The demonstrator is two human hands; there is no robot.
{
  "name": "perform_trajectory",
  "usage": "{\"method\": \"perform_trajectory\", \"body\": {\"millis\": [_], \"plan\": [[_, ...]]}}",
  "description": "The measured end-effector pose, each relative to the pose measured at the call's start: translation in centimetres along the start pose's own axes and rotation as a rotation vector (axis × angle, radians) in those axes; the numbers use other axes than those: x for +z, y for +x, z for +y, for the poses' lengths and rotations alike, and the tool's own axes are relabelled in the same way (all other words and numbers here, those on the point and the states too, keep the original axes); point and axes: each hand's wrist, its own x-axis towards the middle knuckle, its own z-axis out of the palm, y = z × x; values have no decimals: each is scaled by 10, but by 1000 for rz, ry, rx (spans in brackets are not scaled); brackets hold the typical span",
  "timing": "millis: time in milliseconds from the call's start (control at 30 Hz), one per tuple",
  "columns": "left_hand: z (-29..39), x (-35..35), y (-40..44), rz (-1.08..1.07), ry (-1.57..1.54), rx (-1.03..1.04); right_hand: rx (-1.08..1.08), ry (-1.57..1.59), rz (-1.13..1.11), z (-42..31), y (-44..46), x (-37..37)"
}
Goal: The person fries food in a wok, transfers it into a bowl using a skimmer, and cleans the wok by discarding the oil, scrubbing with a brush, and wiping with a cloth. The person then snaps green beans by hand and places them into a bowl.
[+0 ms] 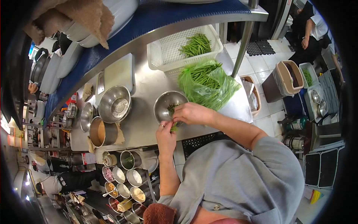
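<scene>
My left hand, with a ring on one finger, is closed in a pinch on some green beans whose ends show below the fingertips. Its fingers meet those of my right hand, also pinched on the beans; most of them are hidden. Both hands are at the near rim of a steel bowl, which has small dark green and brownish bits inside. Just beyond my right hand, an open plastic bag full of green beans lies on the steel table.
Behind the bag, a white perforated basket holds more green beans. To the left are a colander, a cutting board and a pot. A shelf edge overhangs the table. Several food containers stand lower left. People work farther off.
</scene>
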Motion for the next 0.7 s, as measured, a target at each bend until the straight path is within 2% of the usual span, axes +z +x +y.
{"method": "perform_trajectory", "body": {"millis": [200, 267, 300, 367, 400, 467, 500, 533, 567, 600, 633, 667, 700], "plan": [[7, -2, 8, -122, -99, 107, -8, 0, -16, 1, -14, -8], [15, -4, 11, -57, -169, 143, 23, 575, 208, 13, -19, 10], [15, -3, 12, -66, -173, 150, 30, 571, 218, 18, -22, 15], [14, -4, 12, 60, -232, 164, 474, 1422, 465, 17, -25, 22], [8, -4, 11, 58, -237, 167, 476, 1418, 470, 16, -22, 19], [-10, -8, 8, 93, -443, 49, 540, 865, 539, 16, -10, 9], [-14, -12, 5, 89, -453, 53, 375, 647, 485, 25, -4, 16], [-18, -16, 2, 72, -656, -138, 381, 628, 493, 28, -1, 22], [-22, -17, 2, 46, -863, -326, 356, 427, 363, 29, 2, 22], [-27, -18, 0, 33, -892, -308, 335, 224, 231, 30, 4, 22], [-35, -20, -2, 52, -870, -278, 261, 153, 338, 31, 8, 24], [-42, -22, -4, 75, -845, -246, 267, 121, 344, 33, 8, 14], [-47, -25, -5, 72, -869, -227, 345, 88, 473, 34, 11, 0]]}}
